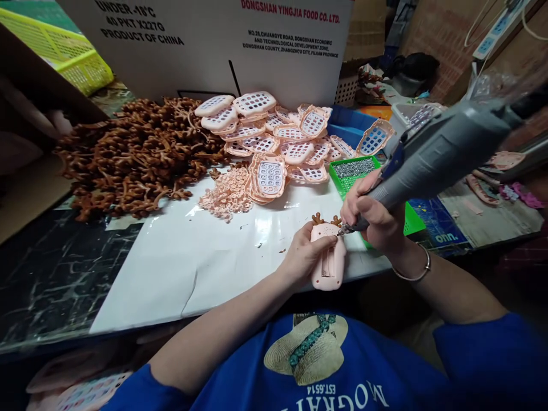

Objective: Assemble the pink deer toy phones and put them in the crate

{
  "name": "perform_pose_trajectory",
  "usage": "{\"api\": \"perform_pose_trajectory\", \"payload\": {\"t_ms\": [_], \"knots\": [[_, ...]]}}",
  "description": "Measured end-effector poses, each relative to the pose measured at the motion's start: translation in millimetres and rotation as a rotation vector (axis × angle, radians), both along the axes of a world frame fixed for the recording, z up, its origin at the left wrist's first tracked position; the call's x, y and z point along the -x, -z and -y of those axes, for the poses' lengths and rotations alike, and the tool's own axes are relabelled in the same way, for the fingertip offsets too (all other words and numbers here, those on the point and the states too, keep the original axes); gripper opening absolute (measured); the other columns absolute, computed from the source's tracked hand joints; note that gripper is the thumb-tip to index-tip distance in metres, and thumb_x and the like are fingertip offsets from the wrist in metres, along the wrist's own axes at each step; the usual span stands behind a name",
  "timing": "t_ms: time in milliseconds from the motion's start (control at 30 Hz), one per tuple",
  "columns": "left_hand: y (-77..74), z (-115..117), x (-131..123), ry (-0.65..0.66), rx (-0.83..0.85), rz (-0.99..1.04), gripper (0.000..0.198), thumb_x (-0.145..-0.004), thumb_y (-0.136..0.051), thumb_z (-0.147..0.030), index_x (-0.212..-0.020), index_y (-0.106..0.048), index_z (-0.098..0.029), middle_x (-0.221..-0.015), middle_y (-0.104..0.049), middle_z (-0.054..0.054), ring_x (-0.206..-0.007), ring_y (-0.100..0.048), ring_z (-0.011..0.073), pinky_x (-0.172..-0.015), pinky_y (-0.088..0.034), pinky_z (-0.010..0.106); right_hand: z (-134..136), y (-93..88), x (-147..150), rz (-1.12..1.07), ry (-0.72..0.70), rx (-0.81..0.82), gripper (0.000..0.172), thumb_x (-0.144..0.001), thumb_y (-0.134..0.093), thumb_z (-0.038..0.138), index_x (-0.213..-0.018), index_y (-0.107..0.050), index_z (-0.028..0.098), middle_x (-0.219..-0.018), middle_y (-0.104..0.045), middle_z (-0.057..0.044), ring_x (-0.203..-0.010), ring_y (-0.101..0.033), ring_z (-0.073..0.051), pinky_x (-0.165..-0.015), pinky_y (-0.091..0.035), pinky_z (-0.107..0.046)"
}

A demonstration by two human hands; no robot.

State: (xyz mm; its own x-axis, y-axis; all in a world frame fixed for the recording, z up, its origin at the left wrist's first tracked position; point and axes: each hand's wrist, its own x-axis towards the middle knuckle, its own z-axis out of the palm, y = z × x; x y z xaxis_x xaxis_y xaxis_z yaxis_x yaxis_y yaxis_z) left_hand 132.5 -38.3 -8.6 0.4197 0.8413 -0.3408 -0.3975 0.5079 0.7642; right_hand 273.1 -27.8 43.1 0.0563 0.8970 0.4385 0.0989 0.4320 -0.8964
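Observation:
A pink plastic toy phone (331,274) with small brown antlers (317,218) lies back side up at the front edge of the white board, its battery recess showing. My left hand (302,251) is closed around its left side, thumb across its back. In my right hand (374,220) is a grey electric screwdriver (440,151), slanting down to the left. Its bit touches or nearly touches the toy's upper right corner, where a screw is too small to make out. Just behind my right hand stands a green tray (338,177) holding many small screws (354,168).
Brown antler pieces (141,154) are heaped at the left. Pink keypad shells (269,177) pile up at the back middle, beside small pink parts (226,194). A printed carton (214,45) walls off the back. A blue bin (349,125) stands behind the green tray.

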Motion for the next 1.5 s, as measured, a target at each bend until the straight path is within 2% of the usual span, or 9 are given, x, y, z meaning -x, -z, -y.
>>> {"api": "perform_pose_trajectory", "payload": {"t_ms": [133,267,400,667,833,1067,1233,1367,1500], "knots": [[-0.8,-3.3,0.0,0.012,0.0,0.008,0.045,-0.065,-0.085,-0.026,-0.099,-0.056,-0.017,-0.083,-0.069,-0.001,-0.067,-0.064,0.0126,-0.069,-0.053,0.027,-8.2,-19.6,-8.0,-0.147,-0.144,-0.025,0.03,-0.079,-0.073,0.052,-0.097,-0.057,0.034,-0.06,-0.051,0.007,-0.045,-0.051,-0.014,-0.046,-0.044,-0.033],[-1.0,-6.1,4.8,0.1,0.055,-0.02,0.043,-0.068,-0.083,-0.026,-0.097,-0.052,-0.019,-0.082,-0.068,0.0,-0.068,-0.067,0.0168,-0.066,-0.056,0.03,-37.5,-30.2,-34.6,-0.169,0.16,-0.261,0.027,-0.077,-0.076,0.048,-0.092,-0.061,0.032,-0.06,-0.05,0.006,-0.047,-0.05,-0.014,-0.05,-0.044,-0.034],[-0.1,-5.8,10.0,0.122,0.104,0.028,0.04,-0.068,-0.079,-0.02,-0.097,-0.052,-0.018,-0.083,-0.069,0.001,-0.069,-0.068,0.0165,-0.067,-0.056,0.029,-73.8,-11.2,-65.7,-0.119,0.342,-0.208,0.032,-0.077,-0.074,0.053,-0.094,-0.057,0.033,-0.064,-0.052,0.006,-0.047,-0.049,-0.013,-0.05,-0.042,-0.035],[-3.8,-5.3,8.3,0.062,0.173,0.082,0.043,-0.067,-0.081,-0.018,-0.101,-0.055,-0.016,-0.087,-0.071,0.003,-0.068,-0.068,0.0144,-0.065,-0.057,0.026,-93.2,23.8,-74.6,-0.137,0.335,-0.232,0.038,-0.076,-0.075,0.057,-0.093,-0.059,0.027,-0.063,-0.05,0.007,-0.041,-0.049,-0.01,-0.041,-0.038,-0.028],[-2.9,-5.5,8.9,0.053,0.175,0.106,0.042,-0.069,-0.08,-0.016,-0.103,-0.056,-0.018,-0.09,-0.072,0.002,-0.07,-0.069,0.0144,-0.067,-0.058,0.027,-93.4,25.6,-74.1,-0.124,0.358,-0.245,0.029,-0.078,-0.074,0.051,-0.09,-0.058,0.03,-0.058,-0.049,0.008,-0.04,-0.049,-0.012,-0.039,-0.041,-0.03],[0.7,-4.9,9.1,0.083,0.159,0.096,0.043,-0.07,-0.082,-0.021,-0.105,-0.058,-0.016,-0.091,-0.072,0.004,-0.072,-0.069,0.0144,-0.069,-0.057,0.027,-95.3,25.3,-77.3,-0.16,0.346,-0.224,0.035,-0.074,-0.076,0.051,-0.09,-0.058,0.026,-0.053,-0.051,0.01,-0.039,-0.048,-0.01,-0.04,-0.037,-0.028],[3.9,-4.9,7.7,0.122,0.138,0.077,0.044,-0.068,-0.083,-0.026,-0.103,-0.06,-0.013,-0.086,-0.071,0.004,-0.07,-0.066,0.014,-0.068,-0.054,0.026,-77.3,-8.1,-58.3,-0.225,0.292,-0.24,0.027,-0.076,-0.076,0.044,-0.091,-0.058,0.03,-0.055,-0.05,0.009,-0.042,-0.045,-0.012,-0.044,-0.037,-0.031],[5.1,-3.4,6.2,0.121,0.127,0.093,0.046,-0.065,-0.084,-0.027,-0.102,-0.06,-0.013,-0.084,-0.07,0.004,-0.07,-0.065,0.0137,-0.069,-0.052,0.026,-39.9,-38.3,-18.3,-0.307,0.115,-0.238,0.024,-0.077,-0.074,0.044,-0.09,-0.059,0.03,-0.055,-0.044,0.008,-0.042,-0.042,-0.011,-0.042,-0.035,-0.03],[5.4,-2.2,5.4,0.106,0.115,0.13,0.047,-0.063,-0.086,-0.025,-0.099,-0.058,-0.015,-0.083,-0.069,0.001,-0.07,-0.063,0.0123,-0.07,-0.05,0.025,-11.5,-40.2,15.2,-0.348,-0.037,-0.163,0.028,-0.075,-0.076,0.045,-0.094,-0.062,0.03,-0.056,-0.048,0.008,-0.04,-0.042,-0.011,-0.041,-0.036,-0.03]]}}
